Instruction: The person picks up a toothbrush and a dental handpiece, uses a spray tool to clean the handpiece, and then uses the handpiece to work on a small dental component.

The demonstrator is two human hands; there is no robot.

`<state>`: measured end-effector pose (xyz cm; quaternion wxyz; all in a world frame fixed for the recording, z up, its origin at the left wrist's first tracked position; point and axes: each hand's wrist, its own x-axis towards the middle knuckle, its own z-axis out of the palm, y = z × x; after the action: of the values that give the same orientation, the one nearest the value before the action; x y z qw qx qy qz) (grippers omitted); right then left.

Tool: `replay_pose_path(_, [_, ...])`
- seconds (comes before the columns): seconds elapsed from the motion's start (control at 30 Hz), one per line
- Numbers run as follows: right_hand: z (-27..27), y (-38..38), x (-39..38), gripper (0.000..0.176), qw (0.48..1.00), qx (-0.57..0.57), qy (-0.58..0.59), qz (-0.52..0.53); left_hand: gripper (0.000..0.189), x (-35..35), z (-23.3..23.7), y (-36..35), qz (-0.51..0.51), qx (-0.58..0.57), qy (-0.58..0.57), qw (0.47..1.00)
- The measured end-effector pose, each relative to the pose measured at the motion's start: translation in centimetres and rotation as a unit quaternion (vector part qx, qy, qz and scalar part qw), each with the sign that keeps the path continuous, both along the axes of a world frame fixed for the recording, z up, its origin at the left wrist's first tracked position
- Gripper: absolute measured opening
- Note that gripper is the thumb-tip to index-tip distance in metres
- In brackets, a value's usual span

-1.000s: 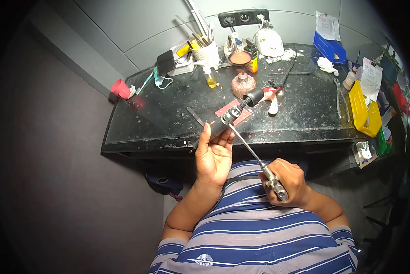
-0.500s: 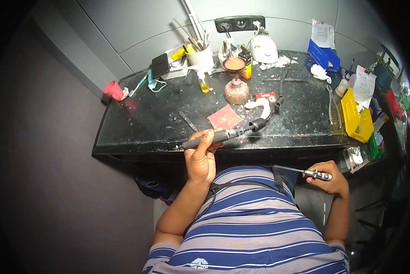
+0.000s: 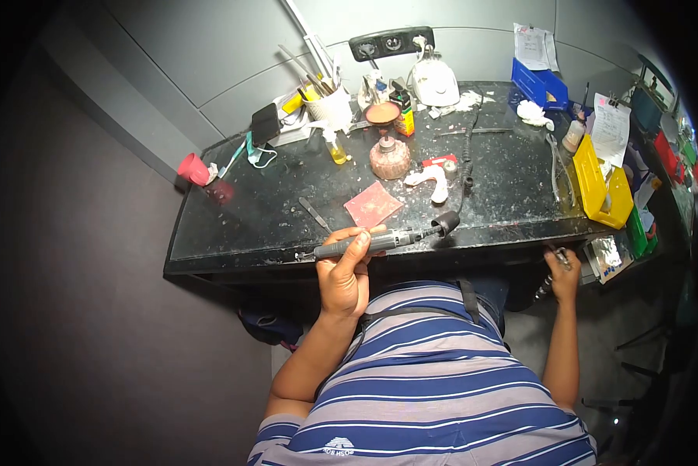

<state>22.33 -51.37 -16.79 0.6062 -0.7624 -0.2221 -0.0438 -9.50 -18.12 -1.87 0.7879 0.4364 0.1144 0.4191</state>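
My left hand [image 3: 344,283] is wrapped round a dark grey dental handpiece [image 3: 384,241], thumb on top, just in front of the desk's front edge. A small bur tip sticks out at its left end. A black cap [image 3: 447,224] sits on the cord at its right end. Low at the right, under the desk edge, my right hand [image 3: 566,273] is closed on a slim tool with a black and silver handle [image 3: 544,290], which points down and left. Closest to my left hand on the desk lie a pink wax sheet [image 3: 373,204] and a metal knife [image 3: 314,212].
A white dental arch model [image 3: 430,181] lies behind the cord. Further back stand a pink glass burner [image 3: 390,158], a bottle of yellow liquid [image 3: 335,149] and a tool cup [image 3: 330,107]. Yellow [image 3: 595,182] and blue [image 3: 539,84] bins stand right. A red cup [image 3: 193,168] sits at the left edge.
My right hand has moved up and right towards the desk's underside, turning the tool so its handle points downward. My left hand keeps the handpiece nearly in place. The view has shifted slightly.
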Motion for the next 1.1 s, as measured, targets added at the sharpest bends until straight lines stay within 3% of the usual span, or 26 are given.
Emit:
replay_pose_path(0.07, [-1.2, 0.2, 0.4, 0.039, 0.973, -0.100, -0.209, 0.012, 0.014, 0.0, -0.2, -0.1, -0.008, -0.004, -0.001, 1.000])
replay_pose_path(0.13, [-0.2, 1.0, -1.1, 0.039, 0.999, 0.025, -0.014, 0.026, 0.014, 0.1, -0.4, -0.1, -0.022, -0.009, 0.002, 1.000])
replay_pose_path(0.23, [2.2, 2.5, -2.5, 0.035, 0.995, 0.080, 0.056, -0.005, 0.015, 0.0, -0.4, -0.3, -0.023, -0.008, 0.007, 1.000])
replay_pose_path(0.27, [0.9, 2.2, -1.6, 0.035, 0.995, 0.078, 0.057, -0.006, 0.015, 0.1, -0.4, -0.4, -0.024, -0.010, 0.008, 1.000])
replay_pose_path(0.33, [-2.9, 1.4, 0.7, 0.029, 0.993, -0.066, -0.041, -0.091, 0.015, 0.2, -0.4, -0.4, -0.024, -0.004, 0.004, 1.000])
replay_pose_path(0.4, [-2.9, 1.5, 0.8, 0.024, 0.991, -0.080, -0.030, -0.104, 0.015, 0.1, -0.3, -0.5, -0.024, -0.009, 0.004, 1.000])
replay_pose_path(0.5, [1.0, 1.8, -1.2, 0.028, 0.951, -0.204, -0.211, -0.094, 0.015, -0.2, -0.1, -0.4, -0.023, -0.010, 0.002, 1.000])
replay_pose_path(0.6, [8.4, 3.4, -5.4, 0.030, 0.945, -0.174, -0.245, -0.131, 0.015, -0.3, 0.0, -0.7, -0.027, -0.009, 0.005, 1.000])
replay_pose_path(0.67, [12.0, 3.1, -7.2, 0.022, 0.958, -0.193, -0.180, -0.115, 0.015, -0.3, 0.1, -0.8, -0.037, -0.006, 0.011, 0.999])
replay_pose_path(0.73, [14.5, 3.6, -8.2, 0.019, 0.977, -0.212, -0.010, -0.032, 0.015, -0.2, 0.0, -1.0, -0.054, -0.003, 0.009, 0.998])
replay_pose_path(0.77, [15.8, 4.7, -9.3, 0.019, 0.986, -0.157, -0.057, 0.022, 0.015, -0.1, 0.0, -1.0, -0.066, 0.001, 0.006, 0.998])
replay_pose_path(0.8, [16.3, 6.1, -9.9, 0.019, 0.973, -0.098, -0.189, 0.095, 0.015, 0.0, 0.0, -1.1, -0.067, 0.001, 0.005, 0.998])
replay_pose_path(0.9, [18.5, 9.7, -12.2, 0.057, 0.911, -0.141, -0.295, 0.253, 0.012, 0.2, 0.2, -1.3, -0.094, -0.024, 0.001, 0.995])
replay_pose_path(1.0, [17.8, 12.5, -12.5, 0.056, 0.872, -0.163, -0.379, 0.265, 0.012, 0.1, 0.4, -1.5, -0.093, -0.022, 0.012, 0.995])
replay_pose_path(1.1, [18.3, 14.1, -12.9, 0.046, 0.869, -0.139, -0.398, 0.260, 0.013, 0.2, 0.3, -1.4, -0.047, 0.018, 0.028, 0.998])
